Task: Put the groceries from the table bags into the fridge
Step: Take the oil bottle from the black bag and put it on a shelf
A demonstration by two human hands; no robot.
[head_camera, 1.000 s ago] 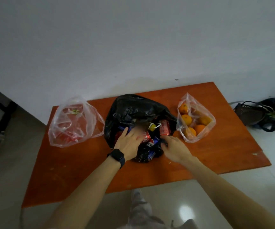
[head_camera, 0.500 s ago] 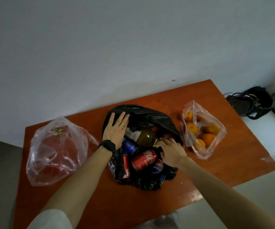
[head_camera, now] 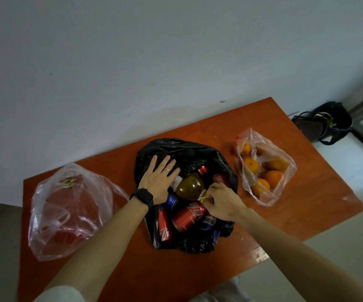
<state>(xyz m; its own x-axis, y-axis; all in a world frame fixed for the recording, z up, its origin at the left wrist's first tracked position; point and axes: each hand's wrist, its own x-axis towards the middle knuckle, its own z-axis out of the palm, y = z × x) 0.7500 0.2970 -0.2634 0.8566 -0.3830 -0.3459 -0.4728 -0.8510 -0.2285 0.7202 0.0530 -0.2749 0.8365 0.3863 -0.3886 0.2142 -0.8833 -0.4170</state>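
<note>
Here we show the black bag [head_camera: 182, 152] lying with its mouth open at the middle of the worktop [head_camera: 307, 205]. The left hand [head_camera: 157, 182] rests flat, fingers spread, on the bag's left side, just left of a bottle [head_camera: 190, 186] of dark olive liquid. The right hand [head_camera: 223, 202], fingers curled, pinches a yellowish piece [head_camera: 203, 196] at the bottle's near right side; we cannot make out what that piece is. We count three bags on the worktop: the black one, a clear bag of oranges [head_camera: 272, 198] to its right, and a clear bag [head_camera: 45, 243] to its left whose red contents the film blurs. Inside the black bag we count three plainly shown red cans [head_camera: 189, 216] and at least two blue cans [head_camera: 209, 222]; folds and hands hide the rest. At least five oranges [head_camera: 273, 178] show.
</note>
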